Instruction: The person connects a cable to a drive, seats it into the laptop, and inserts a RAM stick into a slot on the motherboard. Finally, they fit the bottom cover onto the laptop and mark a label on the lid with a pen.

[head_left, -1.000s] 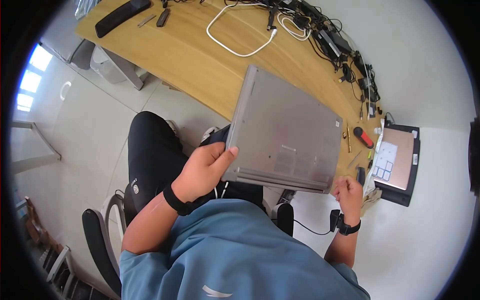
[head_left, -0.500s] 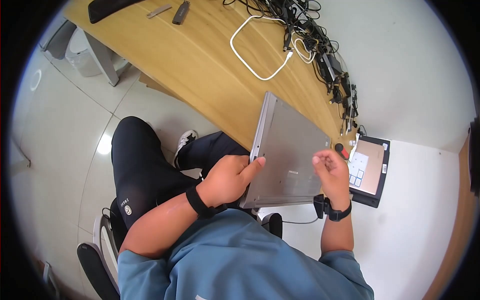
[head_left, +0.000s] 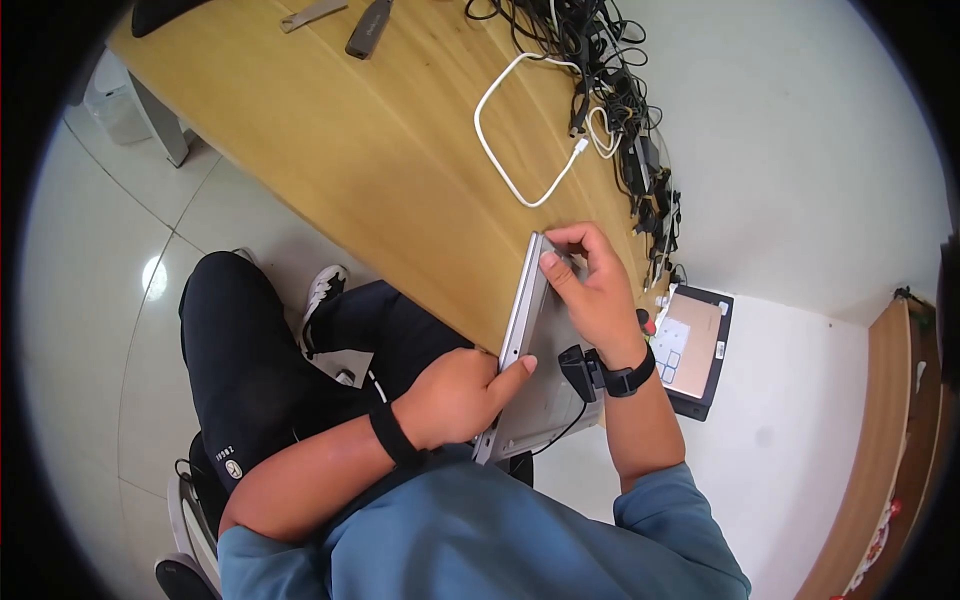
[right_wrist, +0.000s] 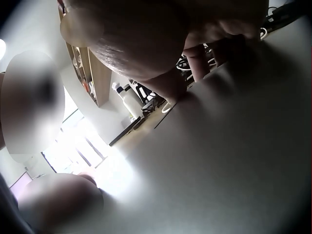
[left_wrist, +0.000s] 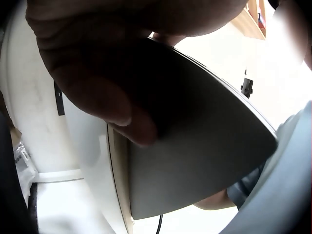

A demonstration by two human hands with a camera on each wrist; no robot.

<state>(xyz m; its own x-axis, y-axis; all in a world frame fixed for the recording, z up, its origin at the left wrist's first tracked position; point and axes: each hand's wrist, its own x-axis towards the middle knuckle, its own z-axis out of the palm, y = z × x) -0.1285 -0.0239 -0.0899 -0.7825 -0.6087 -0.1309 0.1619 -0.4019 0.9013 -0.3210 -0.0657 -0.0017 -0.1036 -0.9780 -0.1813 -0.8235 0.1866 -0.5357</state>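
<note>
Closest to my head camera is the person's blue shirt (head_left: 480, 540), with dark trousers (head_left: 245, 370) beyond it. Just past the shirt, the left grip (head_left: 450, 398) holds a grey laptop (head_left: 543, 325) by its long side, thumb laid on the underside. The laptop is tilted up steeply, so I see it almost edge-on, at the near edge of the wooden tabletop (head_left: 400, 200); whether it touches the wood I can't fairly judge from this angle. The right grip (head_left: 600, 285) holds it too, pinching the far corner, thumb on the underside and fingers over the edge. My right wrist view shows those fingers bent over the rim; a black camera (head_left: 580, 372) sits strapped on that wrist.

Farther out, a white cable (head_left: 531, 204) lies in an open loop on the wood. Toward the head view's top left are a dark USB stick (head_left: 369, 30) and a thin metal strip (head_left: 313, 15). A tangle of black cables (head_left: 640, 155) runs along the wall side. To the right lies a gold-toned panel (head_left: 697, 350), and beyond stands a wooden shelf (head_left: 860, 430).
</note>
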